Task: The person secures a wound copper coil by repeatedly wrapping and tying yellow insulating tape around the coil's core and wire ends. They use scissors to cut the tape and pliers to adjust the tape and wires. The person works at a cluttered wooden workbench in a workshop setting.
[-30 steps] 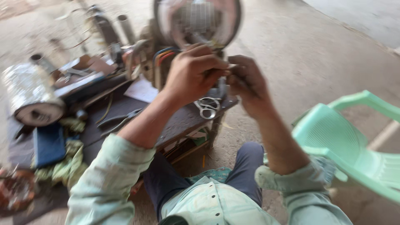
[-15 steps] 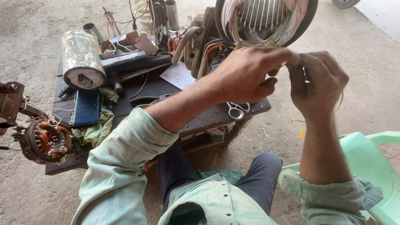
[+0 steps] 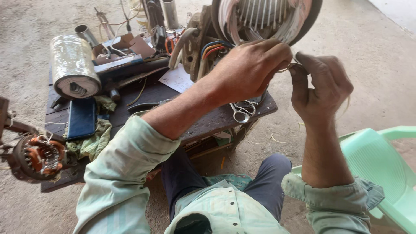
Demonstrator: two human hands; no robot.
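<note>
Brown cardboard box (image 3: 130, 44) behind foil roll (image 3: 73, 67)

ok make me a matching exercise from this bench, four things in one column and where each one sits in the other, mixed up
Things:
1. scissors
2. foil roll
3. blue case
4. green chair

Places:
A. on the ground to the right of the person's knee
B. back left of the table, lying on its side
C. front right edge of the table, under the left hand
D. left part of the table, beside a green rag

Pairs: 1-C, 2-B, 3-D, 4-A
</note>
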